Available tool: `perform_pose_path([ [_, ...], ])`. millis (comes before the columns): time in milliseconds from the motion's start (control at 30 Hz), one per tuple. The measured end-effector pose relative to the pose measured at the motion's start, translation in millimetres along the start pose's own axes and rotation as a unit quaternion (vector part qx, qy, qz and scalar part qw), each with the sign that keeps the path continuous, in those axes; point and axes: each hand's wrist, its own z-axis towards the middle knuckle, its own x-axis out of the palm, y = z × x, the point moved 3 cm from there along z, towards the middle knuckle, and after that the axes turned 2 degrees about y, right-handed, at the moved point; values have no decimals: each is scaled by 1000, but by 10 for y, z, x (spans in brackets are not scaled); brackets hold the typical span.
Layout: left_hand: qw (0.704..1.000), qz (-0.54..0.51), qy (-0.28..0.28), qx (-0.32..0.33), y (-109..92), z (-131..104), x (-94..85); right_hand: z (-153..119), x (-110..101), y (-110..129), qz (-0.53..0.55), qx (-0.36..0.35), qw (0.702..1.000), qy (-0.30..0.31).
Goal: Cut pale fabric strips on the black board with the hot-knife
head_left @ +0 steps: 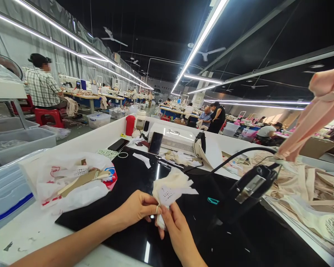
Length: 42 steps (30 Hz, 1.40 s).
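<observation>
A bundle of cream and white cut pieces (pixel 167 189) stands up between my hands above the black tabletop, with dark handwriting on the front white piece. My right hand (pixel 176 226) is closed round the narrow lower end of the bundle, thumb in front. At the neck of the bundle, my left hand (pixel 140 208) pinches a thin pale rubber band (pixel 157 209). Whether the band passes all the way round the pieces is hidden by my fingers. The fingertips of both hands nearly meet there.
A white plastic bag (pixel 75 185) with cut pieces lies left. Pale bands (pixel 108 154), phones (pixel 156 142), a red container (pixel 130 125) and a white slotted machine (pixel 175 139) stand behind. Right are a black clamp-like device (pixel 256 185), a teal clip (pixel 213 201) and piled beige fabric (pixel 320 181).
</observation>
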Motion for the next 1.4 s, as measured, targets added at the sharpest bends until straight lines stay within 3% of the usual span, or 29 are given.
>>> perform_pose_path([
  [167, 994, -98, 38, 4, -72, -34, 86, -10, -29, -24, -52, -11, 998, 35],
  [333, 993, -111, 49, -5, -105, -47, 62, -5, -56, -48, -68, -4, 995, 71],
  [533, 992, -112, 60, -5, -130, -58, 41, -14, -79, -66, -37, 8, 996, 87],
  [700, 991, -121, 55, -12, -70, -30, 12, 113, -89, -194, 35, 61, 993, 95],
  [833, 990, -133, 19, -32, -20, -11, 2, 98, -88, -180, 50, 63, 994, 73],
  [1067, 976, -204, -37, -65, -120, -37, 52, -35, -90, 13, 147, 74, 985, -57],
  [1400, 986, -155, -58, -25, -74, -20, 49, 6, -89, -59, 241, 174, 954, -47],
])
